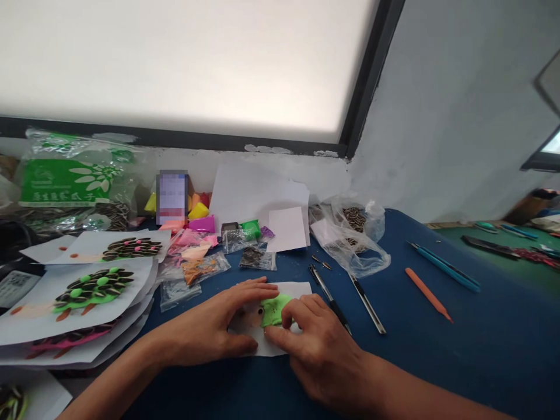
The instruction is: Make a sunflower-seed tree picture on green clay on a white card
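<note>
The left hand (pixel 219 318) lay open at nine o'clock of the clay (pixel 273 310) while the right hand (pixel 317 335), curled at four, grip unclear, seemingly shaped it, the next press likely needing lightness.

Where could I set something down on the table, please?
The widest bare patch of blue table lies right of the orange stick, below the blue tweezers; a smaller one between that stick and the silver pen. It is crowded leftward with seed pictures and clay packets, and around the green clay.
</note>
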Available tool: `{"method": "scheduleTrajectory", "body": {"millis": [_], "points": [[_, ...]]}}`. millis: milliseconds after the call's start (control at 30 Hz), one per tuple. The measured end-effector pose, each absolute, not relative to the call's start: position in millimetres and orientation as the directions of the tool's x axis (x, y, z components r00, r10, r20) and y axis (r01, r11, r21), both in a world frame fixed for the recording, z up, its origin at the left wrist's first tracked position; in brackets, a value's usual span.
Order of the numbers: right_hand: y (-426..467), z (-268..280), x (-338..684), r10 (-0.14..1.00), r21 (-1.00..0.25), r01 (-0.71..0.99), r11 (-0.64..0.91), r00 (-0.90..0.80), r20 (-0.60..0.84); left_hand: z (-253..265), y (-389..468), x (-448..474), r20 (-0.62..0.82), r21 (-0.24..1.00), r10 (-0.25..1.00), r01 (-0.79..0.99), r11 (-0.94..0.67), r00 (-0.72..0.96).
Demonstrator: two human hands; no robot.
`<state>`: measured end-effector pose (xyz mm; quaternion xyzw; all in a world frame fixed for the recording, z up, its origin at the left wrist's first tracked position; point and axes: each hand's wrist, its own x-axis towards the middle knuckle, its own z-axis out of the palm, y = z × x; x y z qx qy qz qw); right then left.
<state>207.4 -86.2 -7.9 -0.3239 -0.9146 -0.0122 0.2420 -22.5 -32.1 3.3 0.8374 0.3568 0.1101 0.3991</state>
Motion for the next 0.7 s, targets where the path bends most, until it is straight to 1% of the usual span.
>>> {"method": "scheduleTrajectory", "body": {"millis": [100,167,233,300,433,533,600,700], "points": [[-85.3,-7.1,207.2,0.599,-0.144,0.601,0.786,-0.685,0.415,2.1,-31.6,-23.4,-0.100,0.750,0.691,0.511,-0.420,0.716],[-84.8,-6.2,207.3,0.593,-0.163,0.586,0.794,-0.687,0.421,2.3,-31.5,-23.4,-0.111,0.746,0.694,0.521,-0.415,0.711],[-84.3,-5.7,207.7,0.598,-0.206,0.576,0.791,-0.657,0.459,2.8,-31.4,-23.1,-0.120,0.739,0.694,0.531,-0.415,0.709],[-83.5,-6.0,208.6,0.635,-0.270,0.588,0.763,-0.598,0.489,3.2,-31.5,-22.8,-0.126,0.732,0.698,0.541,-0.414,0.705],[-80.9,-9.0,211.7,0.710,-0.397,0.597,0.697,-0.495,0.501,4.6,-32.1,-22.6,-0.138,0.727,0.705,0.555,-0.405,0.695],[-79.1,-11.8,214.4,0.739,-0.481,0.568,0.667,-0.424,0.524,5.6,-32.5,-22.4,-0.154,0.719,0.701,0.566,-0.403,0.696],[-78.7,-12.9,215.6,0.745,-0.514,0.545,0.662,-0.402,0.532,5.2,-32.4,-22.1,-0.158,0.722,0.706,0.569,-0.394,0.690],[-80.0,-12.9,216.2,0.748,-0.515,0.547,0.660,-0.415,0.518,3.0,-32.0,-21.9,-0.148,0.737,0.717,0.559,-0.380,0.682]]}}
